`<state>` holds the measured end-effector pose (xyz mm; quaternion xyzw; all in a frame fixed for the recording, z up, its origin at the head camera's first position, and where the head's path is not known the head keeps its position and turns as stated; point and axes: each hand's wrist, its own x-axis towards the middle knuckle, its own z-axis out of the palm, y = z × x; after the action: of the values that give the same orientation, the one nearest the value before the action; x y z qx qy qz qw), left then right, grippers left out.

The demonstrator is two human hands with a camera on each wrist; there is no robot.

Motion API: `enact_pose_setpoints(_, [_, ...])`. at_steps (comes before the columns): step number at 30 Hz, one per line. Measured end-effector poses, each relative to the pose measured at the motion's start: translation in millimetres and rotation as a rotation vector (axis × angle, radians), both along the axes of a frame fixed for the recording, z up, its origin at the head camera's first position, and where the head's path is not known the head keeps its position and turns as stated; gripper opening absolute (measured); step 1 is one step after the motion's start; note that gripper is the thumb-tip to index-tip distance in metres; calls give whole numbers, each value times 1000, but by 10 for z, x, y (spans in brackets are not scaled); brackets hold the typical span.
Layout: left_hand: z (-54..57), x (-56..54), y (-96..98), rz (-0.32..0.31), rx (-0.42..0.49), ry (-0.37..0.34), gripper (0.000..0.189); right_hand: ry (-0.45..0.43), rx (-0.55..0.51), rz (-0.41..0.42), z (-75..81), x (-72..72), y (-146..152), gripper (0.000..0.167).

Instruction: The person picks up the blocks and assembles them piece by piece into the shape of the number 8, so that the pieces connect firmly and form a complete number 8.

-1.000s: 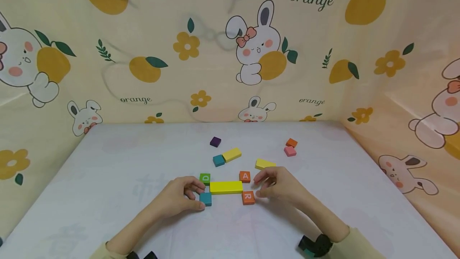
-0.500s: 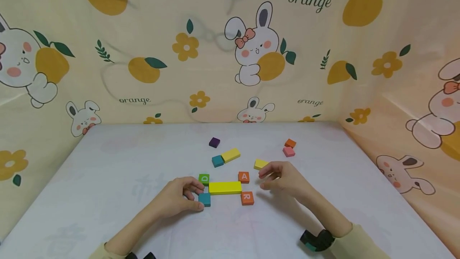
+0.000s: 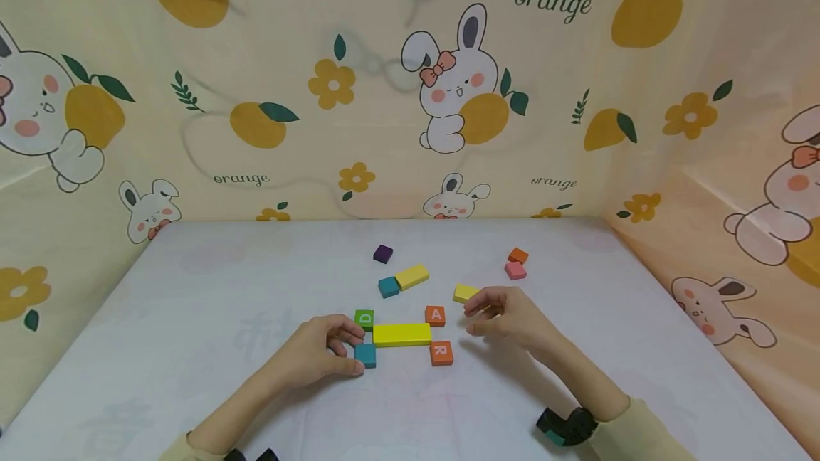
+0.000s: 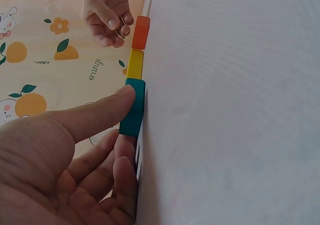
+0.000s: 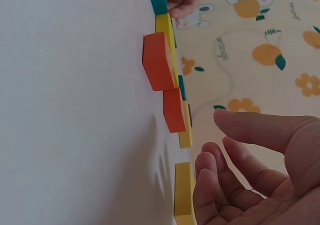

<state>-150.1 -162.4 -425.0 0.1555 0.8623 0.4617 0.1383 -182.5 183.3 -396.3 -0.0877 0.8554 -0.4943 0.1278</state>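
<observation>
A long yellow block (image 3: 401, 335) lies flat on the table. At its left corners sit a green letter block (image 3: 364, 319) and a teal block (image 3: 366, 356). Orange blocks marked A (image 3: 435, 316) and R (image 3: 441, 353) sit at its right corners. My left hand (image 3: 320, 351) holds the teal block, its thumb (image 4: 112, 102) on the near face and its bent fingers around the left and far sides. Raised to the right of the orange blocks, my right hand (image 3: 512, 322) has loosely bent fingers with nothing between them. It partly hides a smaller yellow block (image 3: 465, 293).
Farther back lie a purple block (image 3: 383, 254), another teal block (image 3: 388, 287) touching a yellow block (image 3: 412, 277), and an orange block (image 3: 518, 255) beside a pink one (image 3: 515, 271). A patterned cloth wall (image 3: 384, 126) stands behind the white table (image 3: 224, 269).
My right hand has drawn back from the orange blocks, up and slightly right, then stayed nearly still. The left hand and the blocks have kept their places.
</observation>
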Motion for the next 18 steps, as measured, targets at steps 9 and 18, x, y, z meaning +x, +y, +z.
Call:
enact_pose_setpoints(9, [-19, -16, 1, 0, -1, -15, 44, 23, -9, -26, -12, -35, 53, 27])
enact_pose_setpoints(18, [-30, -16, 1, 3, 8, -22, 45, 25, -21, -54, -7, -97, 149, 28])
